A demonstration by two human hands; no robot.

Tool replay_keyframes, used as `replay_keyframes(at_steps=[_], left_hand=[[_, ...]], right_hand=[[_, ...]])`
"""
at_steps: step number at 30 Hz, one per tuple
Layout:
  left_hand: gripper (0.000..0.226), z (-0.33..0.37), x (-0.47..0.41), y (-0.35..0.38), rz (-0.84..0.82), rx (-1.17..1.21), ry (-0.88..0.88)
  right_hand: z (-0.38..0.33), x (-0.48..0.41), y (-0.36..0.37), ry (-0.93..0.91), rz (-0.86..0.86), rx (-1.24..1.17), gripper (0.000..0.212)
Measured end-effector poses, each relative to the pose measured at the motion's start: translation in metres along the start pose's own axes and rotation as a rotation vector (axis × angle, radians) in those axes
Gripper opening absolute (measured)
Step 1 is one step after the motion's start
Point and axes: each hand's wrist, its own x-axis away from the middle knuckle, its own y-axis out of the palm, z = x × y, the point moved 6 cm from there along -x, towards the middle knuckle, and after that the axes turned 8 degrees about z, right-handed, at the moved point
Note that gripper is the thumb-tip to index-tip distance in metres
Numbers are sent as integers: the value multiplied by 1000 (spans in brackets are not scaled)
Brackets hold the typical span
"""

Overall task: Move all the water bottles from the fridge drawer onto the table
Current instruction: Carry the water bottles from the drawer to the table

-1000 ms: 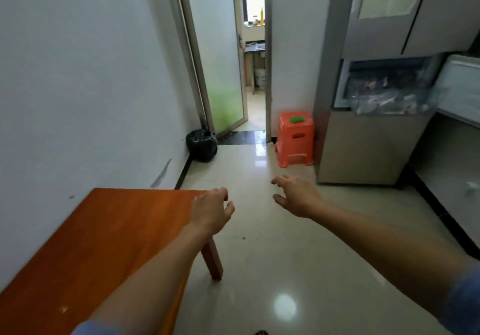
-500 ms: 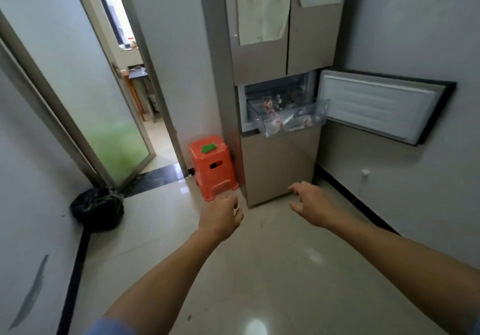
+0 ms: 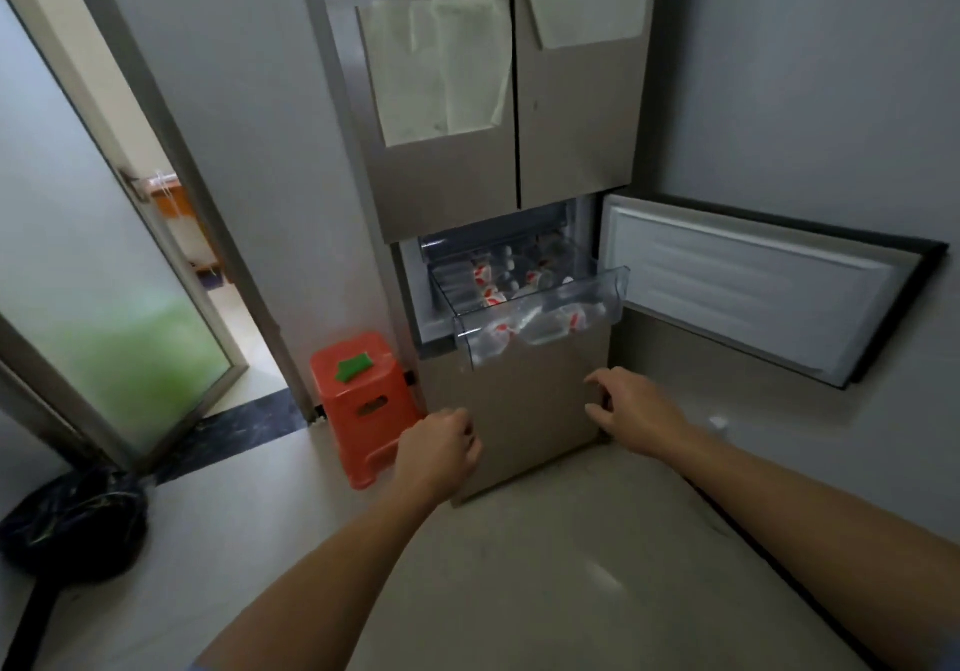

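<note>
A clear plastic fridge drawer (image 3: 618, 290) is pulled out of the fridge (image 3: 498, 161), under the two upper doors. Several clear water bottles with red-and-white labels (image 3: 540, 324) lie inside it. My left hand (image 3: 440, 454) is held out below the drawer's left side, fingers loosely curled, holding nothing. My right hand (image 3: 631, 410) is stretched out below the drawer's right side, fingers relaxed and empty. Both hands are apart from the drawer. The table is out of view.
The compartment door (image 3: 753, 285) stands swung open to the right against the wall. An orange plastic stool (image 3: 363, 410) with a green item on top stands left of the fridge. A black bag (image 3: 72, 522) lies on the floor at left, by a glass door (image 3: 104, 265).
The view has swung from the orange table to the fridge and come closer. Both empty hands have moved nearer the open drawer.
</note>
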Motion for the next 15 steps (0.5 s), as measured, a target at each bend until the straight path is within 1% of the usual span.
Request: replay_keyframes(at_steps=[4, 9, 13, 15], left_hand=[[18, -5, -60, 15, 7, 5, -9], [18, -28, -147, 43, 17, 14, -10], [17, -45, -227, 69, 38, 73, -2], [19, -52, -266, 82, 31, 95, 9]], right_hand=[[13, -72, 2, -30, 4, -2, 44], [22, -159, 24, -56, 15, -27, 41], [35, -233, 44, -14, 8, -56, 38], [44, -271, 48, 8, 4, -43, 41]])
